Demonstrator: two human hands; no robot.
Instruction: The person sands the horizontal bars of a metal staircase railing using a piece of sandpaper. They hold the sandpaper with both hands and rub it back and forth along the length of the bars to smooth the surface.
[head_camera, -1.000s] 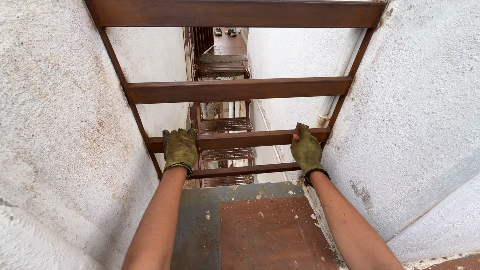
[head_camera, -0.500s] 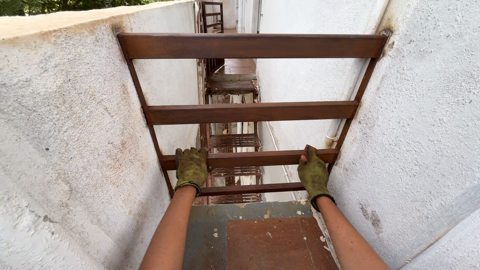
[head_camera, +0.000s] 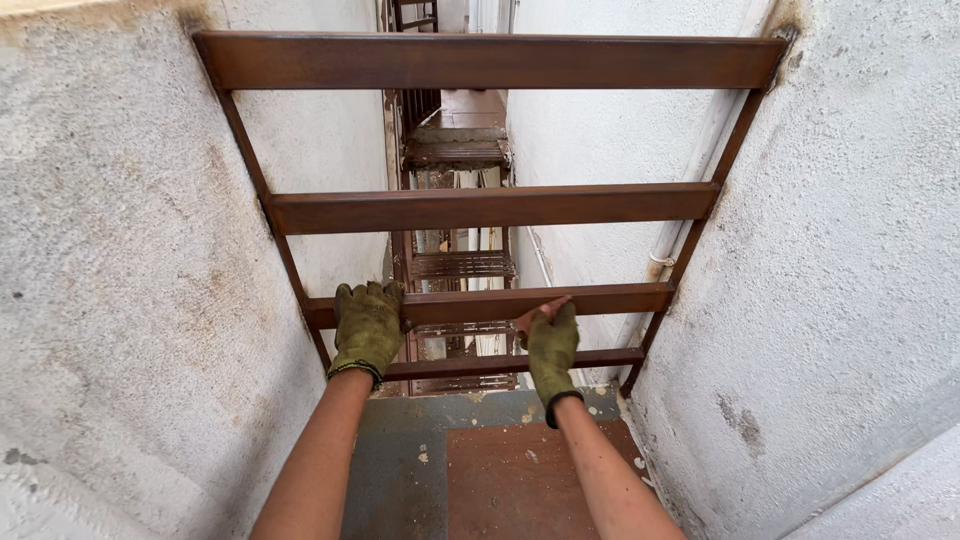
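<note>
A view down from the head onto two bare forearms in worn olive-green work gloves. Both hands grip a rust-brown flat steel bar (head_camera: 490, 303), the third of four horizontal bars in a metal railing that spans a narrow gap between two rough white plastered walls.

The left hand (head_camera: 367, 326) is clenched over the bar near its left end, fingers wrapped over the top edge. The right hand (head_camera: 549, 345) grasps the same bar near its middle, with the thumb hooked over the top and the palm against the near face.

The bar looks rigid and heavy, fixed at both ends to thin slanting side rails (head_camera: 270, 225), so it probably bears weight without flexing. Its surface appears matte, dry and slightly rusty, likely giving good grip to gloves, though the edges look square and hard. Holding over the top edge, close to the side rails, seems the firmest place.

Above it, farther away, sit two wider bars (head_camera: 490, 207) of the same steel. Below, near the wrists, lies a thinner bar (head_camera: 600, 358). Underfoot is a steel landing plate (head_camera: 510, 480), part grey, part brown, speckled with pale chips. Beyond the railing, metal stair landings (head_camera: 455, 150) recede far below between the walls.
</note>
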